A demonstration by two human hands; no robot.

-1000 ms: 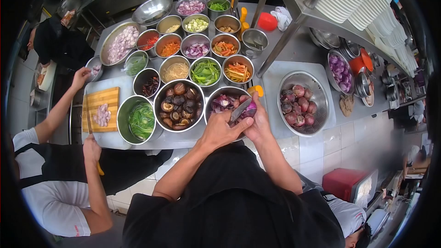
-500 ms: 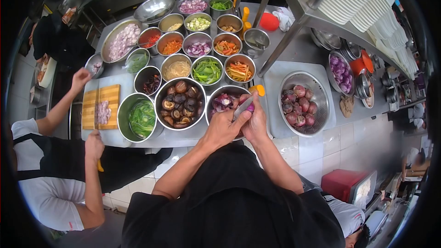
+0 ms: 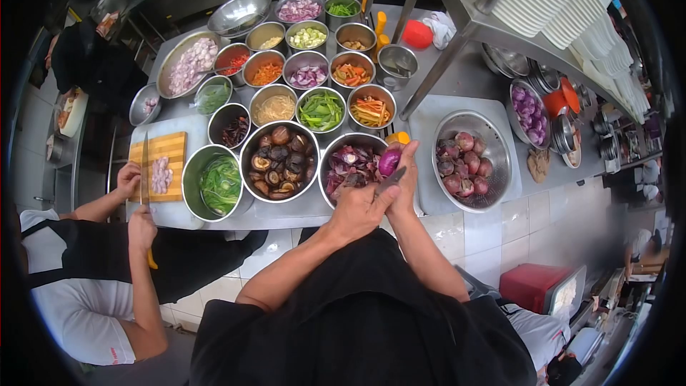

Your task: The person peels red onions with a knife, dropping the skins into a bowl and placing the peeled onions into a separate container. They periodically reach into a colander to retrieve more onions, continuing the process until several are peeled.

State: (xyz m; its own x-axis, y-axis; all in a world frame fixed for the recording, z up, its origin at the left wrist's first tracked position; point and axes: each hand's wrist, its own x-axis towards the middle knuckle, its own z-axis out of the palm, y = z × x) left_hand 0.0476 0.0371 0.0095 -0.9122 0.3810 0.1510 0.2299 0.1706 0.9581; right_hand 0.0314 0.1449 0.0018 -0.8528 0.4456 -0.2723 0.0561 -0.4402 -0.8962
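My left hand (image 3: 357, 209) is closed round a small knife (image 3: 392, 178), its handle hidden in the fist and its blade slanting up toward my right palm. A shiny purple peeled onion (image 3: 389, 161) sits in the fingers of my right hand (image 3: 405, 180), just above the blade. Both hands are over the near rim of a steel pot (image 3: 325, 187) holding dark onion skins and pieces of red onion. To the right, on a white board, rests a perforated steel colander (image 3: 501, 186) with several unpeeled red onions (image 3: 464, 141).
Left of the pot stand a bowl of mushrooms (image 3: 279, 161) and a pot of green leaves (image 3: 221, 182). Several tins of cut vegetables are behind. A co-worker's hand (image 3: 142, 227) holds a long knife over a wooden board (image 3: 175, 144). A shelf post (image 3: 437, 71) rises at right.
My left hand and knife have moved slightly down and right, and the onion now shows more fully. The co-worker's other hand has come from a small bowl down to the wooden board.
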